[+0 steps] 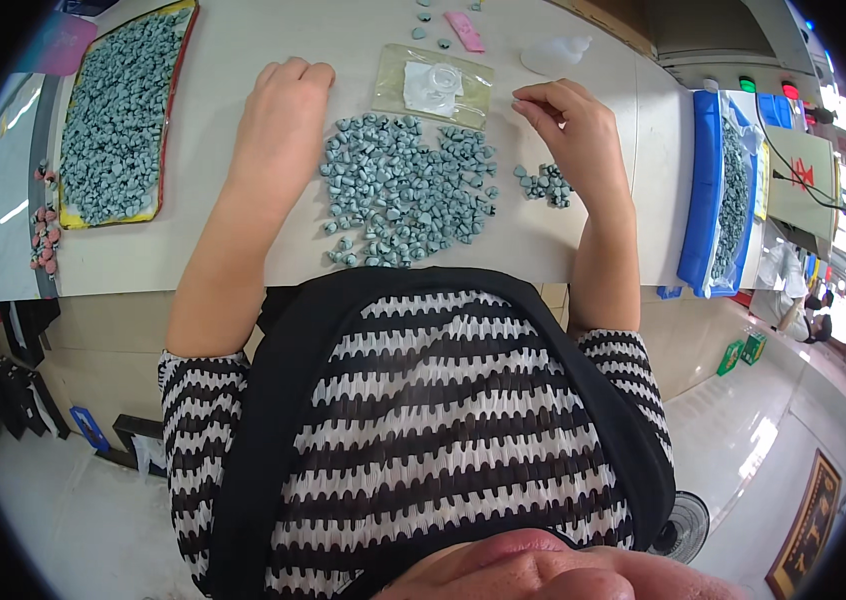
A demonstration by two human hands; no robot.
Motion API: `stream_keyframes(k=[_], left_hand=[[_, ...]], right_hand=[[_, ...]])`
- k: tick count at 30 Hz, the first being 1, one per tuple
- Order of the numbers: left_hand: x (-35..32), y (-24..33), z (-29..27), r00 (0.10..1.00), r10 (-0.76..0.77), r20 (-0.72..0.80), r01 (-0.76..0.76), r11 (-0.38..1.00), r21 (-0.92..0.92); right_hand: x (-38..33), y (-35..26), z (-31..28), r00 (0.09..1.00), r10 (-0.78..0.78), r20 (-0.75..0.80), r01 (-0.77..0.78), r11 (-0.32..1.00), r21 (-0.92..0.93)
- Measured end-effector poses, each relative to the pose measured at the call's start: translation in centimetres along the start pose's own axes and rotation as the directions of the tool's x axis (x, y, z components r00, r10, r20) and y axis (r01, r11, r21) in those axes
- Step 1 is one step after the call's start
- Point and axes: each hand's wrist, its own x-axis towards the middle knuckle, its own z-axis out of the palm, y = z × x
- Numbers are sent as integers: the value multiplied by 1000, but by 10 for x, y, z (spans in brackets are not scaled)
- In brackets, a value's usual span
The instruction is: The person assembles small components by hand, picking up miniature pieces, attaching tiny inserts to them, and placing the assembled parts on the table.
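Note:
A broad pile of small grey-green, pebble-like pieces [393,190] is spread on the white table between my hands. My left hand [288,115] rests at the upper left of the pile, its fingers curled under with their tips hidden. On the other side my right hand [573,125] is held with thumb and forefinger drawn together; whatever is in the pinch is too small to make out. Below it lies a small separate cluster of the same pieces [545,186]. Beyond the main pile is a yellowish see-through mat [389,85] bearing a white sheet [421,98] and a small clear dish [441,80].
A yellow-and-red-edged tray [108,222] full of such pieces stands at the left, beside several pink pieces [46,240]. A blue bin [701,190] holds more at the right. A whitish bottle [555,55] and a pink strip [464,31] lie at the far side.

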Motion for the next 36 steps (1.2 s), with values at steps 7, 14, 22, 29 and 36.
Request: stream_keyframes(k=[7, 14, 22, 29, 36], left_hand=[[2, 10, 8, 985, 1, -173, -43, 971, -235], [-2, 52, 1, 967, -117, 225, 253, 441, -861], [-3, 53, 5, 972, -102, 211, 234, 384, -893], [-7, 53, 0, 977, -126, 175, 215, 504, -836], [-5, 48, 1, 954, -166, 248, 291, 333, -897]], right_hand=[[-5, -15, 16, 983, 165, -82, -143, 962, 231], [-10, -33, 41, 982, -16, -188, 97, 898, 430], [-15, -35, 49, 933, -238, -271, 318, 898, 304], [-11, -36, 42, 825, -475, -307, 503, 864, 14], [-2, -13, 41, 783, -562, -266, 500, 824, -267]])
